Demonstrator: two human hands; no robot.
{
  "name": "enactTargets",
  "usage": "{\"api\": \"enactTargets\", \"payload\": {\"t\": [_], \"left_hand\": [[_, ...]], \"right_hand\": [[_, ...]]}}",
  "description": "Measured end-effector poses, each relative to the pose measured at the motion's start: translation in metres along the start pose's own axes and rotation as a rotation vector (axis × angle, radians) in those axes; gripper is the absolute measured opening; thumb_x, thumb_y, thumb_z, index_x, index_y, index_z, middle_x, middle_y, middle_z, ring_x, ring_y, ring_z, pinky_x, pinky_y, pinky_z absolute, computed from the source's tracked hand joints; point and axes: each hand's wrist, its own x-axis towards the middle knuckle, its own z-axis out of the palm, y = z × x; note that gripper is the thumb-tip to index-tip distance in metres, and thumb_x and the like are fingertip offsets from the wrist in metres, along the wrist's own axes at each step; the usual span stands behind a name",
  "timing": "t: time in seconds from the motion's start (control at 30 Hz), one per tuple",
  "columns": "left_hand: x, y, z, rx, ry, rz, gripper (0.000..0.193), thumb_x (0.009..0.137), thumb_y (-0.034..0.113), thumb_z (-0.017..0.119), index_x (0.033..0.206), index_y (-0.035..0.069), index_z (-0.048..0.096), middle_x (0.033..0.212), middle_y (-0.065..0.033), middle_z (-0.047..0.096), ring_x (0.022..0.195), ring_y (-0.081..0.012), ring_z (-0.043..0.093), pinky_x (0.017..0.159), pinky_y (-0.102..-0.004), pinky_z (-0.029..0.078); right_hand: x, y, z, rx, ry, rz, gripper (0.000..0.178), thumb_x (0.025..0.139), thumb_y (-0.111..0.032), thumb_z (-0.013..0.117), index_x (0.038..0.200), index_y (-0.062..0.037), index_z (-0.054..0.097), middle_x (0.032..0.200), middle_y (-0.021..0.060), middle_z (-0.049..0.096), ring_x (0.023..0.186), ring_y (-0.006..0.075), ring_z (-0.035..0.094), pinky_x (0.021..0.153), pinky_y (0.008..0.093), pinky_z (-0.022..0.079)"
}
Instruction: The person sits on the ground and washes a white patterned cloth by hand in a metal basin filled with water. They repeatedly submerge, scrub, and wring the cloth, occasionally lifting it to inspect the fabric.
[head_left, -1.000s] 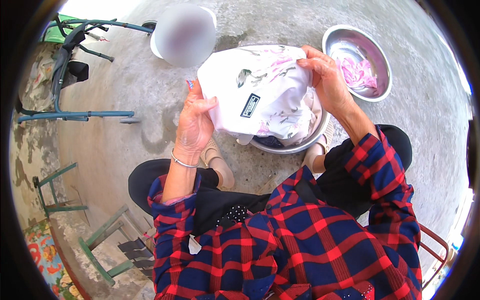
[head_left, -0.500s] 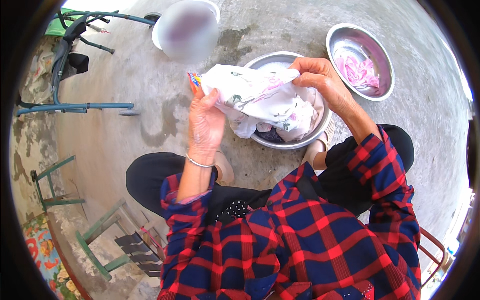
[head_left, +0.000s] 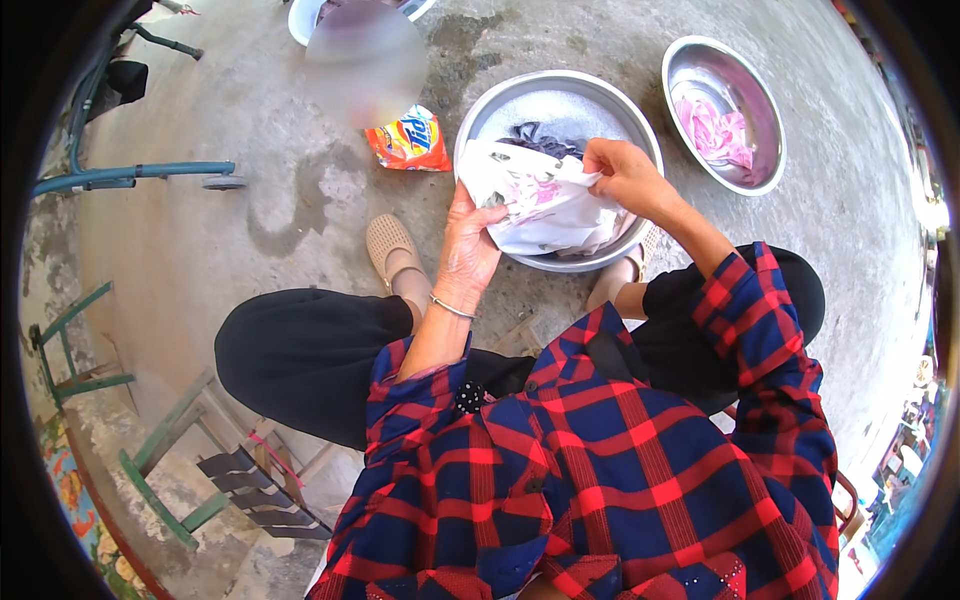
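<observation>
Grey concrete floor (head_left: 250, 230) with damp patches, carrying two metal basins and a packet.

A large basin (head_left: 556, 105) stands in the middle of the floor, and a smaller basin (head_left: 722, 112) with pink cloth in it sits near its right. An orange packet (head_left: 408, 140) lies just beside the large basin's left rim. A white tub (head_left: 305, 15) stands at the top edge, and a blue metal frame (head_left: 130, 175) rests at the left.

An orange detergent packet (head_left: 408, 140) lies on the concrete floor (head_left: 250, 230). Far right, a second metal basin (head_left: 765, 120) holds pink cloth (head_left: 713, 132). Green metal frames (head_left: 150, 470) stand near left.
</observation>
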Motion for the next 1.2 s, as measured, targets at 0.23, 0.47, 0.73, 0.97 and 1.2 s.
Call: {"api": "enactTargets", "payload": {"t": [0.23,0.47,0.73,0.97,1.2], "left_hand": [[0.003,-0.023,-0.032,-0.097,0.192,-0.007,0.066,0.062,-0.017,0.04,0.124,0.007,0.041,0.122,-0.0114,0.048,0.114,-0.0273,0.047,0.097,-0.0422,0.039],[0.008,-0.038,-0.067,-0.334,0.35,-0.223,0.055,0.065,-0.009,0.047,0.12,-0.004,0.042,0.118,-0.0168,0.051,0.112,-0.0323,0.047,0.098,-0.0455,0.037],[0.011,-0.035,-0.05,-0.335,0.297,-0.381,0.03,0.08,0.0,0.055,0.109,-0.001,0.052,0.101,-0.0122,0.06,0.09,-0.0256,0.061,0.073,-0.0407,0.053],[0.017,-0.03,-0.052,-0.269,0.363,-0.493,0.019,0.085,0.013,0.055,0.102,0.004,0.054,0.092,-0.0065,0.061,0.084,-0.0208,0.061,0.074,-0.0382,0.051],[0.021,-0.02,-0.049,-0.256,0.358,-0.415,0.02,0.083,0.015,0.059,0.1,0.005,0.053,0.089,-0.0033,0.059,0.082,-0.0163,0.06,0.074,-0.0319,0.05]], "right_hand": [[0.012,0.029,0.016,-0.155,0.06,0.041,0.016,0.065,0.002,0.05,0.079,-0.0009,0.057,0.077,0.0143,0.06,0.075,0.0285,0.058,0.067,0.0361,0.045],[0.06,0.036,0.035,-0.492,-0.01,0.097,0.02,0.067,-0.006,0.05,0.079,-0.0069,0.066,0.085,0.0181,0.063,0.082,0.035,0.059,0.074,0.0424,0.046],[0.169,-0.035,0.109,-0.508,-0.274,-0.283,0.051,0.073,-0.01,0.051,0.122,-0.0227,0.05,0.076,0.0201,0.06,0.074,0.0358,0.058,0.066,0.0426,0.045],[0.243,-0.056,0.198,-0.807,-0.586,-0.125,0.038,0.08,-0.015,0.046,0.117,-0.0104,0.049,0.101,0.0154,0.061,0.095,0.0312,0.059,0.075,0.0423,0.047],[0.264,-0.043,0.228,-1.012,-0.685,-0.254,0.034,0.079,-0.016,0.047,0.111,-0.0042,0.054,0.105,0.0131,0.061,0.096,0.026,0.06,0.075,0.0374,0.047]]}}
